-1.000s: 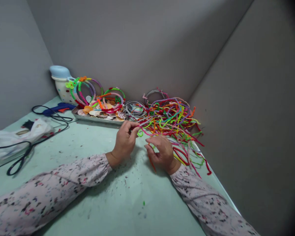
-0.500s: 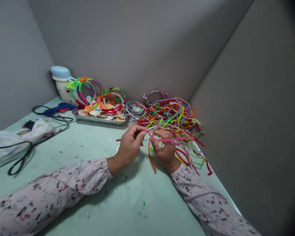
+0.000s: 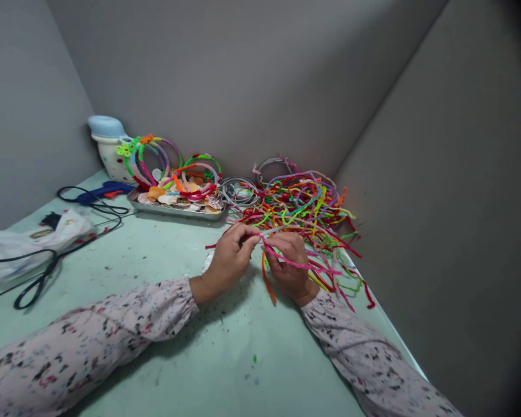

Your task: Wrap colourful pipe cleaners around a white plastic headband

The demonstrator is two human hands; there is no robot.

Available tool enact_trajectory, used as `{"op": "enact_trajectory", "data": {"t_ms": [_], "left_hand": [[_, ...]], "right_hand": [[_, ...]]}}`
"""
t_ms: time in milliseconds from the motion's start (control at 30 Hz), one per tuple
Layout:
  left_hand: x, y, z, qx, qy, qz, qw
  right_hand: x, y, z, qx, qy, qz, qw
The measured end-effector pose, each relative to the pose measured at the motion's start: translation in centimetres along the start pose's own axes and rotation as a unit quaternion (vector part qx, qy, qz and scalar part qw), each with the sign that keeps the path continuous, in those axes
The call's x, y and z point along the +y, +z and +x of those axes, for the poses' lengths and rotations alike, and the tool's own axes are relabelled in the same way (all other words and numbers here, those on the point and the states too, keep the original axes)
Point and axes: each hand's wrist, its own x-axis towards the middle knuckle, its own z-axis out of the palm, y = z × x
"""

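My left hand is closed, with thumb and forefinger pinching a thin grey wire and the end of a bright pink pipe cleaner. Close beside it, my right hand has its fingers closed on the pink pipe cleaner near the wire. The pipe cleaner's free length trails rightward across the right hand. Fingers hide the exact place where pipe cleaner and wire meet. Just beyond both hands lies a tangled heap of coloured pipe cleaners, and an orange pipe cleaner lies between the hands.
A metal tray holds shells and pipe-cleaner-wrapped hoops. Coiled grey wire rings lie beside it. At the left are a blue-lidded white container, a blue tool, black cable and a plastic bag.
The right fingers have curled in closer to the left fingertips. The pink pipe cleaner's free length now hangs lower and straighter over the right hand.
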Motion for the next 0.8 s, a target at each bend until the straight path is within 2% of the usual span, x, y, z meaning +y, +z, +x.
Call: {"op": "enact_trajectory", "data": {"t_ms": [433,667,800], "left_hand": [[-0.07,-0.15,0.16,-0.007,0.038,0.048,0.998],[-0.23,-0.12,0.18,-0.015,0.061,0.061,0.996],[-0.38,-0.11,0.14,-0.020,0.079,0.060,0.995]], "right_hand": [[-0.19,-0.14,0.12,-0.011,-0.014,-0.019,1.000],[-0.02,0.16,0.03,0.015,-0.003,-0.047,0.999],[0.13,0.33,0.17,-0.005,-0.010,-0.034,0.999]]}}
